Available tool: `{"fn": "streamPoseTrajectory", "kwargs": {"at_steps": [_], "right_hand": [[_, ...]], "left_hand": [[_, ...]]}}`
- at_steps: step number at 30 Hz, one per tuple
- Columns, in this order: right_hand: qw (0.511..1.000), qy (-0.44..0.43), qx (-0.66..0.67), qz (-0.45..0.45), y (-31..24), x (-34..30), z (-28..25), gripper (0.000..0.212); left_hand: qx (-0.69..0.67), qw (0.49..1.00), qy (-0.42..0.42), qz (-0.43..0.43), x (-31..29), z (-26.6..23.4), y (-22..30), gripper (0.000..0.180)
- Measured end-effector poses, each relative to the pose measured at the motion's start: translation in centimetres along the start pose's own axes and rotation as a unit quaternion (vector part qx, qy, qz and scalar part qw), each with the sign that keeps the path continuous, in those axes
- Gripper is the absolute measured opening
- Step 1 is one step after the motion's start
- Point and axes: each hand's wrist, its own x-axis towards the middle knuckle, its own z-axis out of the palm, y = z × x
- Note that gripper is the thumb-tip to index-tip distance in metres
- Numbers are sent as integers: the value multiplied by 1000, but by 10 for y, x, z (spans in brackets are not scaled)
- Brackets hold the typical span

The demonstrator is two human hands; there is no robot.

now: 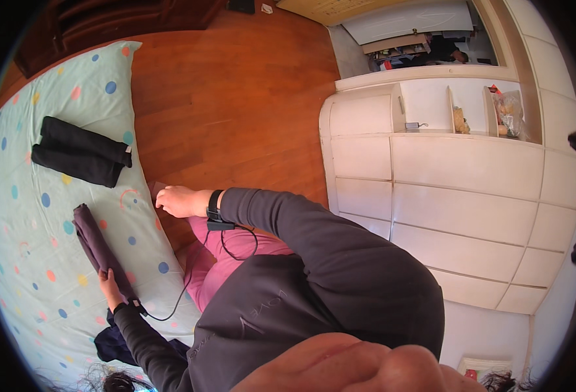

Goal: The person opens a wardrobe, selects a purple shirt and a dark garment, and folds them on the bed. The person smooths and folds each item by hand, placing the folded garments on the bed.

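A long, narrow folded piece of dark purple-grey clothing point(98, 242) lies on the bed near its edge. My left hand point(109, 289) grips its near end, fingers over the cloth. Farther along the bed rests a black folded garment point(79, 150), made of two long parts side by side with a small pale tag at one end. My right hand point(181, 201) is over the bed's edge, apart from both garments, its fingers curled in; I see nothing held in it. Beneath my left forearm, dark navy cloth point(115, 346) lies crumpled, partly hidden.
The bed point(46, 268) has a pale green sheet with coloured dots. A black cable point(184, 287) runs between my wristbands. White cabinets point(464, 170) with open shelves stand right of the wooden floor point(235, 98). Dark wooden furniture point(105, 19) is at the far left.
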Motion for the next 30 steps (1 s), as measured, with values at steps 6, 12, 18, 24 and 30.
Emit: {"fn": "streamPoseTrajectory", "kwargs": {"at_steps": [6,12,18,24,30], "right_hand": [[1000,-7,-14,-3,5,-2,6,21],[1000,-5,20,18,9,3,-7,22],[998,8,34,-54,30,4,-12,26],[995,-69,63,18,21,11,-5,24],[989,-109,73,70,9,22,1,27]], "left_hand": [[209,970,114,40,10,-11,-11,39],[328,933,141,41,15,-21,16,43],[180,971,146,66,0,-1,30,34],[377,880,288,43,-14,21,33,59],[262,950,160,56,-46,23,65,43]]}}
